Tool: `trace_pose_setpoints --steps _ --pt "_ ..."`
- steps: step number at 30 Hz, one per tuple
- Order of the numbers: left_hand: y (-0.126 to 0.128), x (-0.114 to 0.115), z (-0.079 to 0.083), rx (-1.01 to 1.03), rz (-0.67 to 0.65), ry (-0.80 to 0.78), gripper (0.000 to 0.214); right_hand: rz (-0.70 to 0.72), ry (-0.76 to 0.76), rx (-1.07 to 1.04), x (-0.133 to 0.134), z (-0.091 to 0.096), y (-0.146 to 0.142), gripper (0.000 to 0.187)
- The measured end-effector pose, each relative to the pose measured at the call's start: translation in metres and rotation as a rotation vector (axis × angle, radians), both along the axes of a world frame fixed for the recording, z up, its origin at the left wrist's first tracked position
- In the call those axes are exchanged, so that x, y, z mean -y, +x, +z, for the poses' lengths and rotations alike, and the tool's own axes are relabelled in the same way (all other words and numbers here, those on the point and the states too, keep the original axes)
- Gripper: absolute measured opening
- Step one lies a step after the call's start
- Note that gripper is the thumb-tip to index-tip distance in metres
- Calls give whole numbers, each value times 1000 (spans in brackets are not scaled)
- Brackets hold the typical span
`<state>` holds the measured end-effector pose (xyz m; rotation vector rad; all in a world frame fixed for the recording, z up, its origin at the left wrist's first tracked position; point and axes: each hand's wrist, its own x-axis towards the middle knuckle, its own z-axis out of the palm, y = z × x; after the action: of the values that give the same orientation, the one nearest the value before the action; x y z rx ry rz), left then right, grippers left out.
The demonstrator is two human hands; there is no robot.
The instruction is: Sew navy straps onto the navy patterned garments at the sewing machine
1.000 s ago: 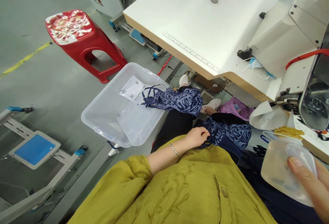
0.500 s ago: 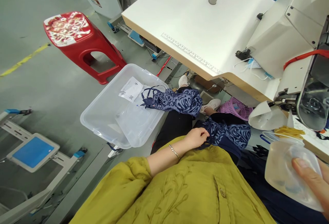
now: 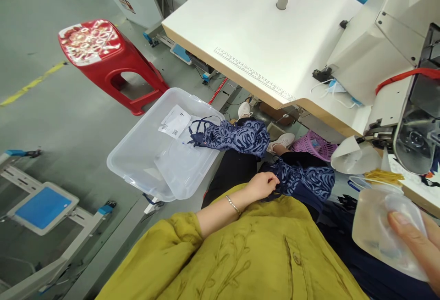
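Right hand (image 3: pixel 414 240) closed on a translucent, rounded plastic container (image 3: pixel 370 229), thumb across its wall; the smooth surface could slip should thumb pressure ease. Left hand (image 3: pixel 263 186), loosely curled, lies against a navy, swirl-patterned fabric garment (image 3: pixel 316 181) left of that grip; whether it pinches cloth cannot be told.

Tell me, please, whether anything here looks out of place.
Two things, perhaps: a patterned garment lies across the clear bin's rim, partly outside; what looks like a blue face mask, hardly sewing gear, sits by the machine on the worktable.
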<state>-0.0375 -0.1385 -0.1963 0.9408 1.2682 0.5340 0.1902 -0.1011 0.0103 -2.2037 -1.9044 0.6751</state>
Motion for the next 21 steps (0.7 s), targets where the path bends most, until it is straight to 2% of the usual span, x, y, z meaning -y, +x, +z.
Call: trace_pose_setpoints --steps 4,9,12,16,19,21 --pt "0 1 -2 7 9 -17 30 -112 -163 -115 -8 -18 7 60" --pt "1 0 0 5 35 -14 30 -143 -276 -294 -5 -45 31 60" --pt "5 -5 10 22 54 34 28 -169 -110 -331 -12 -51 57 55" --pt "14 -26 36 100 66 166 20 -195 208 -460 -48 -34 69 50" --pt "22 -51 63 185 89 262 37 -147 395 -680 -88 -13 62 51" --pt "27 -67 82 250 105 317 49 -137 523 -736 -115 -4 59 48"
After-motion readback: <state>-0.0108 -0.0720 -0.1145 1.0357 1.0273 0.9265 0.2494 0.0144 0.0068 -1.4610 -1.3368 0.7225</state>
